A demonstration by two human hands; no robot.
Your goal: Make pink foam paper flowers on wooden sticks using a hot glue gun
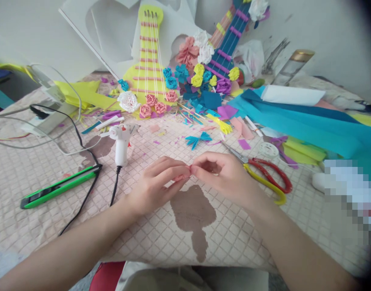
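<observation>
My left hand [163,180] and my right hand [223,173] meet above the middle of the quilted table cover. Between their fingertips is a small piece of pink paper [183,176], pinched by both; most of it is hidden by the fingers. Scissors with red and yellow handles [264,178] lie beside my right hand. Just beyond the hands rests a blue folded paper bow [199,140]. A white glue gun [121,147] stands to the left of my left hand.
A green cutter [61,186] and black cables lie at the left. Behind are a yellow paper guitar [147,60], a blue one [229,44] and paper flowers. Blue crepe paper [300,117], a white spool [268,150] and scraps lie at the right.
</observation>
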